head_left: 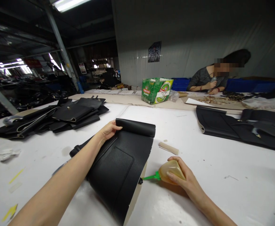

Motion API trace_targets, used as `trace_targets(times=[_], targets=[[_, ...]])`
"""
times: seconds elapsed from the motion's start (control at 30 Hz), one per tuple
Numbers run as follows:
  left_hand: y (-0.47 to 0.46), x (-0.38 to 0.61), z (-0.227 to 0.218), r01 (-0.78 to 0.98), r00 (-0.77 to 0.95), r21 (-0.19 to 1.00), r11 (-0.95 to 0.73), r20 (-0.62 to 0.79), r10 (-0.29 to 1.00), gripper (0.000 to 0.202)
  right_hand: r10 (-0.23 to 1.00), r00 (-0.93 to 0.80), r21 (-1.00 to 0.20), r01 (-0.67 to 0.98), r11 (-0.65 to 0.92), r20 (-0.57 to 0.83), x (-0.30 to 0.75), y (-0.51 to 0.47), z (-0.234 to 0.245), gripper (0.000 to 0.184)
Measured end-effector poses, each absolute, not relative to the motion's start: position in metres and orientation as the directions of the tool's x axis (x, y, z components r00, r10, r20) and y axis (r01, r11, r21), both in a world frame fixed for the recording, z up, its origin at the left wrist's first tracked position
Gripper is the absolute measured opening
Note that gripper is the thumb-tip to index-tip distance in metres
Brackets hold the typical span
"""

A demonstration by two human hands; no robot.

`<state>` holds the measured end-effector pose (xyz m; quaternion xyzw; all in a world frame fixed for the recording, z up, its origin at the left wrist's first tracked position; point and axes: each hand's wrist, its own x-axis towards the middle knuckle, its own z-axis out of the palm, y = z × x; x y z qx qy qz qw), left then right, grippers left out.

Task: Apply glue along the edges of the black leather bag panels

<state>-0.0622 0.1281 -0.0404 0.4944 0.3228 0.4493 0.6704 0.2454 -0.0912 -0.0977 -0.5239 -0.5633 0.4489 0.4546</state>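
Note:
A black leather panel (125, 150) with a stitched pocket outline lies in front of me, its far end rolled over and its right edge showing a pale underside. My left hand (109, 130) pinches the panel at the left end of that roll. In my right hand (181, 172) is a squeeze bottle (170, 171) of amber liquid, held on its side. Its green nozzle points left, the tip at or very near a small dark piece (140, 181) at the panel's right edge. Whether the tip touches that piece I cannot tell.
Black leather pieces (78, 110) are piled at the left, and more leather parts (236, 125) lie at the right. A beige strip (168, 148) sits beyond the bottle. Farther back stand a green carton (156, 91) and a co-worker (208, 78) at a bench with small parts.

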Motion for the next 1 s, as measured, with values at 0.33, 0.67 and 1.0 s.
trace_targets(times=[0.33,0.67,1.0], targets=[[0.128,-0.062,-0.040,-0.282,0.392,0.952,0.117,0.003,0.920,0.035,0.996,-0.076,-0.989,0.132,0.064,0.054,0.246,-0.084,-0.101,0.048],[0.133,-0.065,-0.042,-0.270,0.393,0.954,0.132,-0.016,0.919,0.034,0.973,0.077,-0.938,0.292,0.187,0.218,0.264,-0.044,-0.112,0.043],[0.136,-0.067,-0.040,-0.249,0.390,0.961,0.117,-0.011,0.921,0.032,0.964,0.085,-0.936,0.274,0.220,0.252,0.266,-0.022,-0.112,0.047]])
